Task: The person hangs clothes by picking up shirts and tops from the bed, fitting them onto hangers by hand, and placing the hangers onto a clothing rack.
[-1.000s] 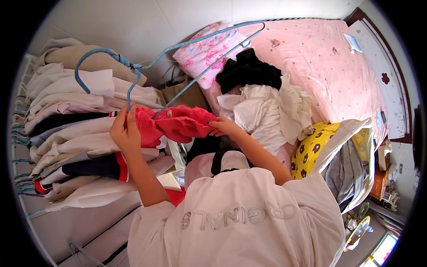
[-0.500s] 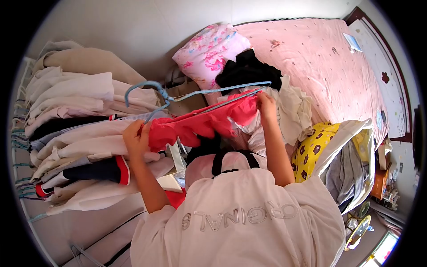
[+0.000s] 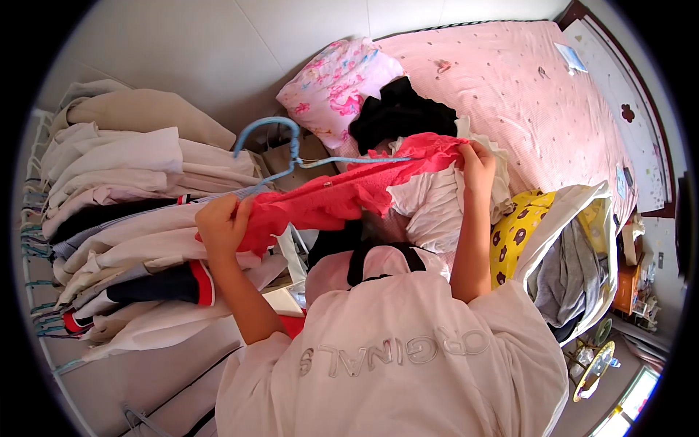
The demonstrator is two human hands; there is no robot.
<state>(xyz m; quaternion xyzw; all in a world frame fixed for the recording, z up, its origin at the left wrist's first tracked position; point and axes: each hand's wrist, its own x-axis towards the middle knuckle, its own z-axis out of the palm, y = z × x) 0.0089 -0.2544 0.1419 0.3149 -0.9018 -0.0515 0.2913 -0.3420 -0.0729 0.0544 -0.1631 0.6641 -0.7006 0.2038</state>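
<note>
A coral-red garment point(image 3: 328, 197) of thin, crinkled cloth is stretched between my two hands, sloping up to the right. My left hand point(image 3: 222, 224) is closed on its left end; whether it also grips the hanger is hidden. My right hand point(image 3: 477, 164) pinches the other end, higher up. A light-blue clothes hanger point(image 3: 295, 138) runs along the garment, its hook up at the left. The hanger's left arm goes down behind the cloth near my left hand, and its right arm tip lies against the garment's upper part.
Several pale and dark clothes point(image 3: 131, 240) hang on a rack at the left. A pink bed point(image 3: 502, 87) bears a floral pillow point(image 3: 342, 87), a black garment point(image 3: 404, 113) and white clothes point(image 3: 437, 215). At right stands an open-topped hamper point(image 3: 608, 262) holding grey cloth.
My right hand has moved right, pulling the garment's right end out past the hanger's tip, which stuck out above the cloth before. The hanger's hook has shifted right and turned more upright.
</note>
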